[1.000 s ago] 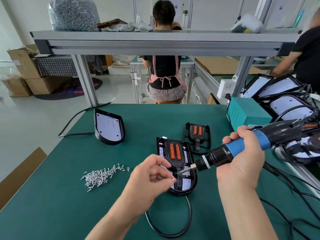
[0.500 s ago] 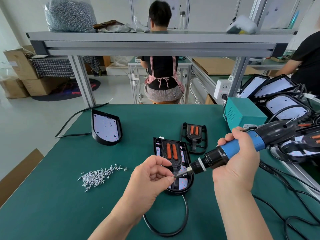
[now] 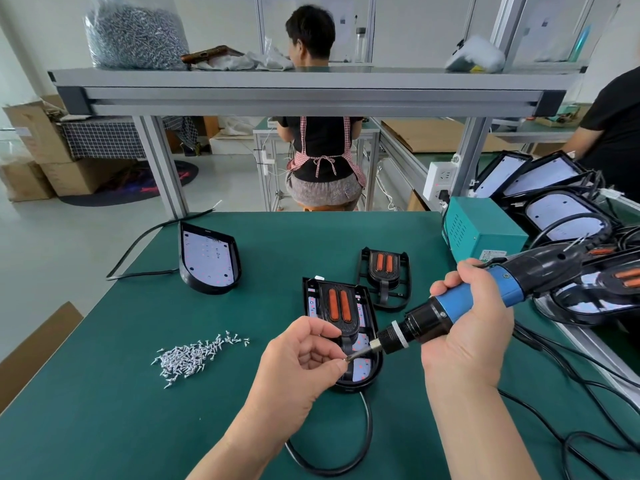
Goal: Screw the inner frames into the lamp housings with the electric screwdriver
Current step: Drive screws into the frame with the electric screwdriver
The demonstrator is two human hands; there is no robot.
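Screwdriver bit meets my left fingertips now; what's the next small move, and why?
Probably seat the screw on the bit: the left hand pinches it at the tip of the electric screwdriver, gripped by the right hand above the lamp housing.

two hands [image 3: 298,358] [image 3: 474,327], one screwdriver [image 3: 427,322], one screw pile [image 3: 194,356].

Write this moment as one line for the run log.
left hand: pinches screw at bit tip | right hand: grips electric screwdriver | lamp housing: under bit, inner frame inside | status: screw not yet driven
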